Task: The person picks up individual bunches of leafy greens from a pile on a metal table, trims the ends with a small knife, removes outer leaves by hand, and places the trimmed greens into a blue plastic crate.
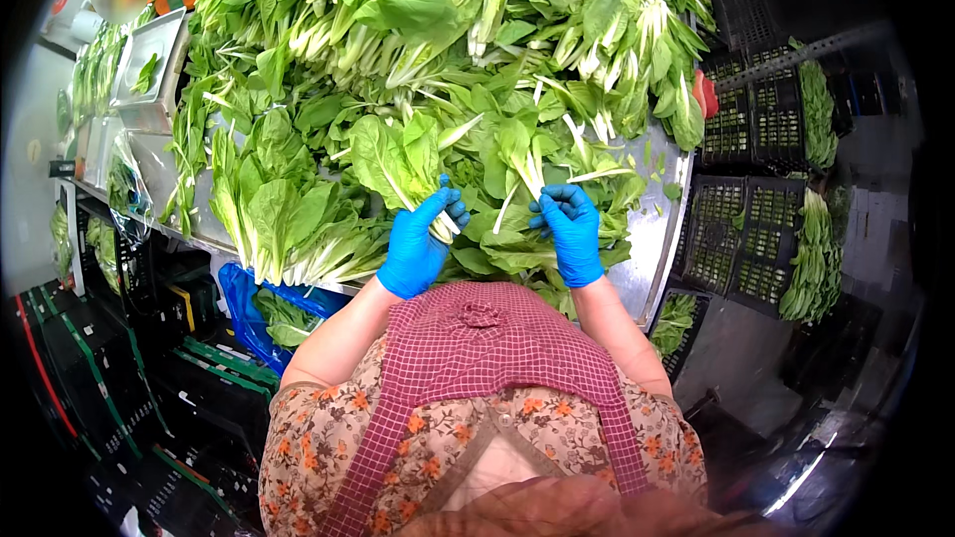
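My left hand [423, 239], in a blue glove, grips a small bunch of leafy greens [395, 164] by its pale stem ends, leaves pointing away from me. My right hand [571, 231], also gloved in blue, pinches the white stems of another leafy green [522, 149] between thumb and fingers. Loose trimmed leaves [485, 239] lie beneath and between both hands. Left of my left hand, a neat bundle of greens [276, 209] rests at the table's near edge with its stems towards me. A large heap of leafy greens [418, 15] covers the far side.
The metal table [656, 239] shows at the right with leaf scraps on it. A weighing scale [149, 60] stands at the far left. Black crates [746, 231] of greens stack on the right. A blue bag [246, 306] hangs below the left edge, above more black crates [82, 358].
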A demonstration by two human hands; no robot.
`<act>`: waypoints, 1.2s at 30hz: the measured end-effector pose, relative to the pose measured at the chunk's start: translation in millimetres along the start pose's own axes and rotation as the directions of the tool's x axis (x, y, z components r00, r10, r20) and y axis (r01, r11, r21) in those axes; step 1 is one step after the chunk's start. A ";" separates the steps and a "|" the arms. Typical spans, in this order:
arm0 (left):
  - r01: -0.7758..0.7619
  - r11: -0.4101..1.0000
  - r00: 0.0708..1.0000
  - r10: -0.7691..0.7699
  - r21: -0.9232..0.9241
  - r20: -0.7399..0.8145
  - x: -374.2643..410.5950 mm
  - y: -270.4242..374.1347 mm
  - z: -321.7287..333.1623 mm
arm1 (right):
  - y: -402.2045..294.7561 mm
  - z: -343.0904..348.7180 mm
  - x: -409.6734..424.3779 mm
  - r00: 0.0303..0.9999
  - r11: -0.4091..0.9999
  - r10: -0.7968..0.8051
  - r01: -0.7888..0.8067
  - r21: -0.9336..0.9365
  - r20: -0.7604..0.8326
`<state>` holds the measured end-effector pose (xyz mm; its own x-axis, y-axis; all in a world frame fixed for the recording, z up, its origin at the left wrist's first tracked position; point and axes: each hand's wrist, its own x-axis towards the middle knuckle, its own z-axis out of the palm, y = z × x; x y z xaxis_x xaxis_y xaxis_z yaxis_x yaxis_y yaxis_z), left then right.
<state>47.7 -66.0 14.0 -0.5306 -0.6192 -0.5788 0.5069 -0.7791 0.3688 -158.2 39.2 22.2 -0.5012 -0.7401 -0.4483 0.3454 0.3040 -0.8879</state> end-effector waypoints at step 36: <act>-0.092 0.993 0.991 0.084 0.074 0.100 -4.2 -21.6 12.9 | 14.2 40.1 -40.2 0.976 0.989 0.035 -0.065 0.133 0.216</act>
<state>30.2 -47.8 17.9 -0.5516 -0.6892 -0.4699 0.5016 -0.7241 0.4734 -101.4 49.2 31.8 -0.3057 -0.8409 -0.4465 0.4795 0.2692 -0.8352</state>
